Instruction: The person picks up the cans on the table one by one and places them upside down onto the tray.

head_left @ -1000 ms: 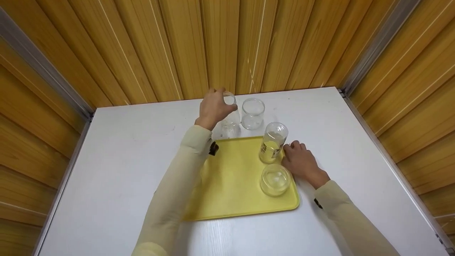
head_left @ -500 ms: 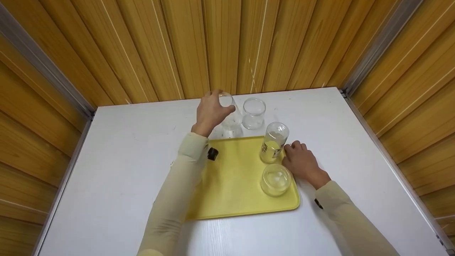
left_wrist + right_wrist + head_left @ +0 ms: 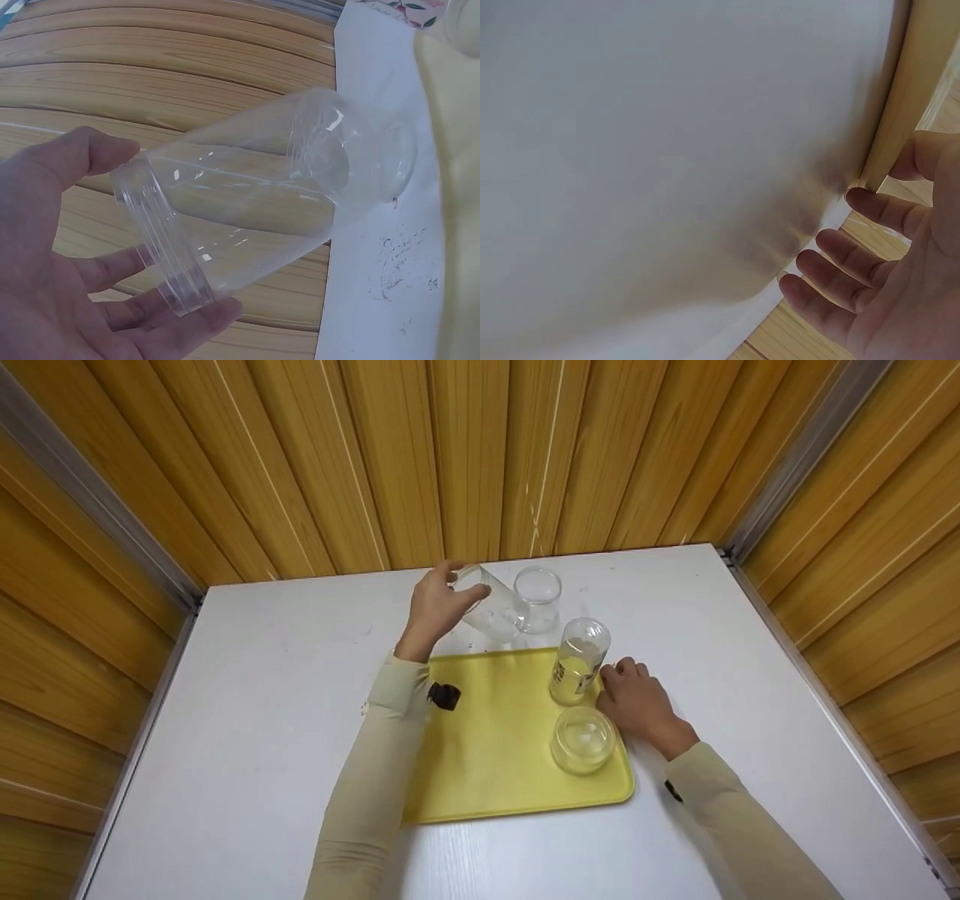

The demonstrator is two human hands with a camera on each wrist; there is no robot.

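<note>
My left hand (image 3: 435,605) holds a tall clear glass (image 3: 496,613) near its mouth, thumb on one side and fingers on the other. The glass leans over, its mouth toward the hand and its base toward a clear jar (image 3: 538,607) at the back of the table. In the left wrist view the ridged rim of the glass (image 3: 225,206) lies between thumb and fingers. At the right edge of the yellow tray (image 3: 487,735), my right hand (image 3: 637,701) pinches the rim (image 3: 904,97) between thumb and index finger; the other fingers are bent.
On the tray's right side stand a tall printed glass (image 3: 579,664) and, nearer me, a low round glass container (image 3: 583,739). The white table (image 3: 270,697) is bounded by wood-patterned walls (image 3: 465,457) at the back and sides.
The glass in my left hand has gone from nearly upright to strongly tilted, its mouth lower and leftward, its base swung right toward the jar. My right hand stays put.
</note>
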